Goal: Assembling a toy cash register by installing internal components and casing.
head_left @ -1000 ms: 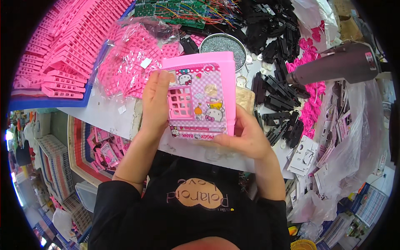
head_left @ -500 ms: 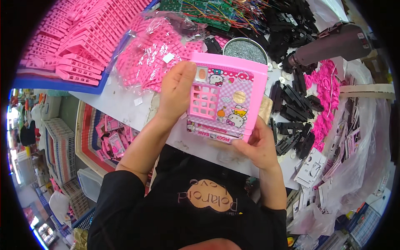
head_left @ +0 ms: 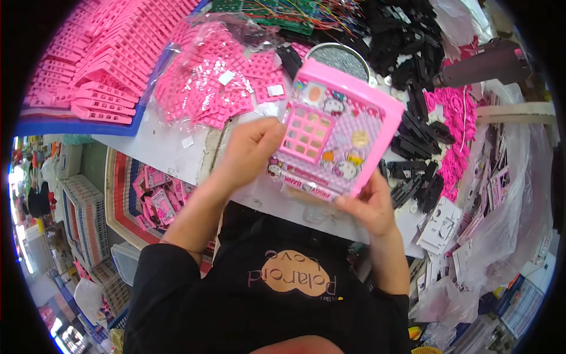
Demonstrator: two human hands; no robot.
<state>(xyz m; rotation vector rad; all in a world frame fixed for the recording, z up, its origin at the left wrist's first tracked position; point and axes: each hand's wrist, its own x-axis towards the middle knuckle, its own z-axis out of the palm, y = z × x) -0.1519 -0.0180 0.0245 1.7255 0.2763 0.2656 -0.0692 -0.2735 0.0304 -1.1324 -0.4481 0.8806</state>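
Note:
Over the table I hold a pink plastic toy case panel (head_left: pixel 367 123), tilted, with its decorated face up. It carries cartoon stickers, a gold round spot and a grid of square holes. My right hand (head_left: pixel 371 206) grips its lower right corner, thumb on the front edge and fingers beneath. At the left edge, my left hand (head_left: pixel 253 147) is closed with the thumb against the panel's side; its fingertips are partly hidden. Behind the panel's top edge stands a round tin (head_left: pixel 336 59) of small grey metal pieces.
Pink plastic parts fill a blue tray (head_left: pixel 127 121) at the far left, beside a bag of pink grid pieces (head_left: pixel 203 76). Black plastic parts (head_left: pixel 413 141) and pink pieces (head_left: pixel 457 135) lie right, below a dark grey tool (head_left: pixel 486 66). A lined basket (head_left: pixel 127 209) stands lower left.
The panel has turned clockwise and shifted slightly right, its top corner now tilted rightward. My left hand has moved a little lower along its edge, while my right hand keeps the lower corner.

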